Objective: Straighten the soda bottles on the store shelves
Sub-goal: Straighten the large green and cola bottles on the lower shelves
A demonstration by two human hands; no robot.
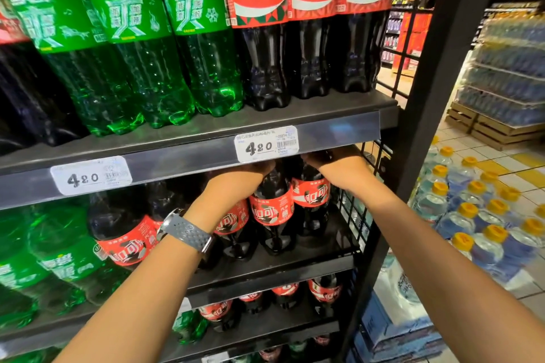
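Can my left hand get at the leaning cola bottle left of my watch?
Probably yes: the leaning cola bottle stands at the shelf front, nothing before it. The left hand must first release the other cola bottle it grips.

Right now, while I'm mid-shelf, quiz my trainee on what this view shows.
1. True or false: the left hand and right hand are both empty.
2. The price tag above the hands reads: A 4.20, B 2.40, C 6.80.
3. Fill in: the watch sits on the ____ wrist.
Key: 1 false; on the middle shelf the left grips the inner cola bottle, the right the end cola bottle. 2 A. 3 left.
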